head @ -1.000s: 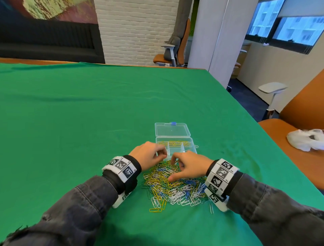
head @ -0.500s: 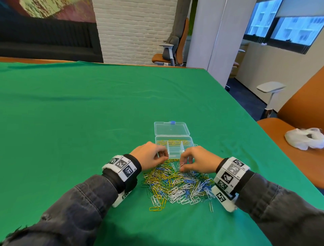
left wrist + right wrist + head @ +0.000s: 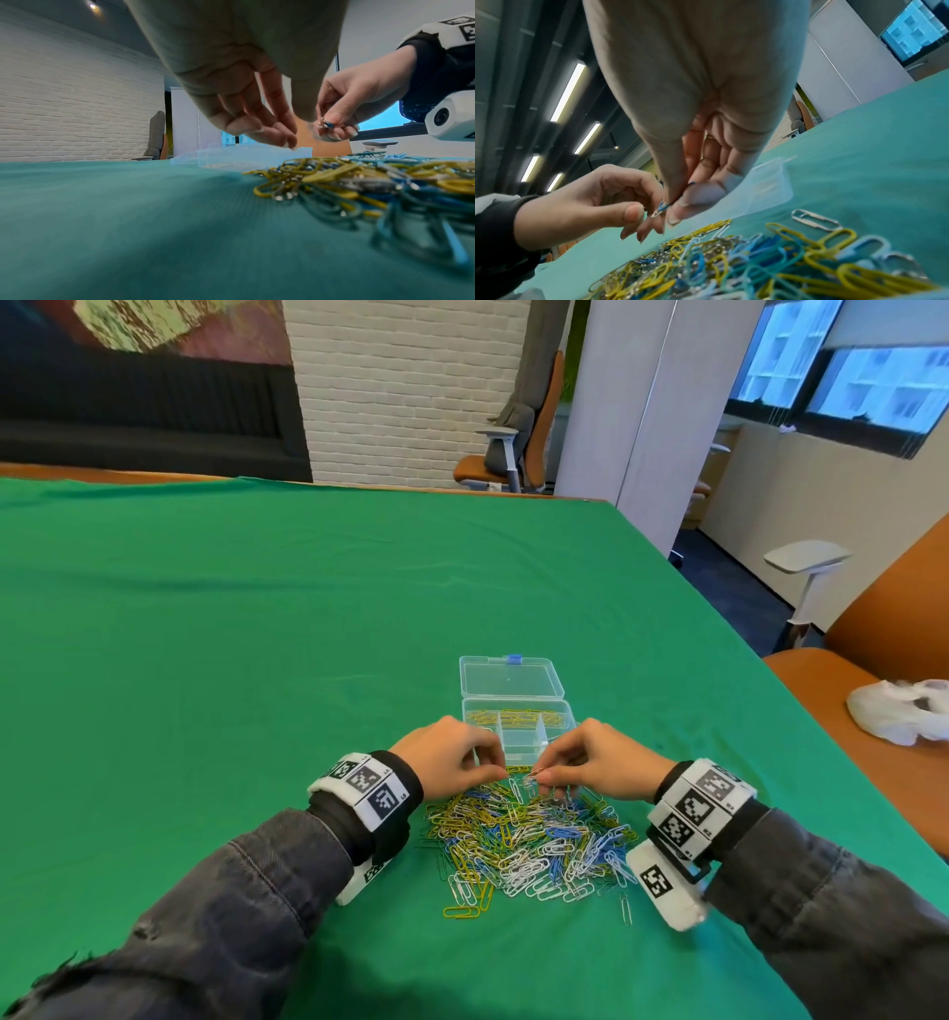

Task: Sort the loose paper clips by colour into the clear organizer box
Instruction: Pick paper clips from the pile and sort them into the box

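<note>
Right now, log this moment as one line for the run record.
right hand: pinches blue clip | left hand: fingers curled, hold unclear | organizer box: open, yellow clips inside | pile: unsorted

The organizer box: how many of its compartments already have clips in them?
1 that I can see: the long back compartment of the organizer box holds yellow clips. The smaller front sections look empty, though the hands hide their near edge.
</note>
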Motion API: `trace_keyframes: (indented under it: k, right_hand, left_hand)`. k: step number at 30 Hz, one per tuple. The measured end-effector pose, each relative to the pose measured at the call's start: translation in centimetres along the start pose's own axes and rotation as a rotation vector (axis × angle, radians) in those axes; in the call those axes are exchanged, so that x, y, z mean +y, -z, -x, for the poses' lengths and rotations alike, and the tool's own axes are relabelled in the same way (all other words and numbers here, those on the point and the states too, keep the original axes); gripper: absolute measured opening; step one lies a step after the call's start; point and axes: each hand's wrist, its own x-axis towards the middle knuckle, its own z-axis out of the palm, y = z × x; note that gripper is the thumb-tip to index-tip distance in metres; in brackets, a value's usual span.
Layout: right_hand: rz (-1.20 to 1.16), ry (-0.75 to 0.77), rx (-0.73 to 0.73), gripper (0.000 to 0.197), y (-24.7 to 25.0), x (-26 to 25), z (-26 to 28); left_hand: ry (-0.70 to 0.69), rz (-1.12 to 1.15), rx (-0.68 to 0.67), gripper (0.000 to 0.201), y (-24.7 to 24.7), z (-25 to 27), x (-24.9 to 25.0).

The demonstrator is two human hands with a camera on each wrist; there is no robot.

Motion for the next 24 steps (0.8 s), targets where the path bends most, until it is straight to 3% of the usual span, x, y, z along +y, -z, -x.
trace_keyframes:
  k: [7,15,24]
  right_hand:
    - [-0.131,0.017,0.033,0.003,-1.0,-0.7,-0.6]
    - [-0.202,-0.001,0.005,0.01,-1.4,-1.3,-0.9]
    - [-0.173,-0.052,0.066,0.01,0.0,-0.6,-0.1]
  left_hand:
    - [0.005,0.071,0.02,0.038,-0.1,0.0,0.1]
    - [-0.024,0.081,0.077,0.015,-0.1,0.0,0.0]
    - [-0.037,0.036,0.018,0.011,0.1,0.2,0.2]
